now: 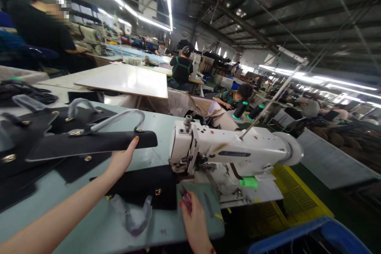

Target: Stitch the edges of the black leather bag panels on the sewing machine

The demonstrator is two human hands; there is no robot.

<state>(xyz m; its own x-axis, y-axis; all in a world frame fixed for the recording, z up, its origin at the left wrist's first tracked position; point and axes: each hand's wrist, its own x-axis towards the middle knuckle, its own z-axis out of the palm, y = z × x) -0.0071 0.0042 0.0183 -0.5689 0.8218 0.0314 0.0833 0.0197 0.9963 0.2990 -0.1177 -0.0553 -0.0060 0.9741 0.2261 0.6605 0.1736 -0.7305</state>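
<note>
My left hand (123, 160) is closed on the edge of a black bag panel (110, 141), thumb on top, lifted above the table. This panel has gold hardware and a handle (119, 119) wrapped in clear plastic. A second black bag panel (143, 186) lies flat below, one end by the sewing machine (226, 147); it carries a gold clasp (158, 192) and a wrapped handle (131, 216). Beside that end, my right hand (195, 218) is closed around small pink thread snips (186, 199). The fingers partly hide the snips.
More black bag panels (18, 174) are spread at the left of the pale green table (74, 222). Yellow crates (300, 194) and a blue bin (336, 230) stand at the lower right. Thread cones (239, 110) rise behind the machine. Other people sit farther back.
</note>
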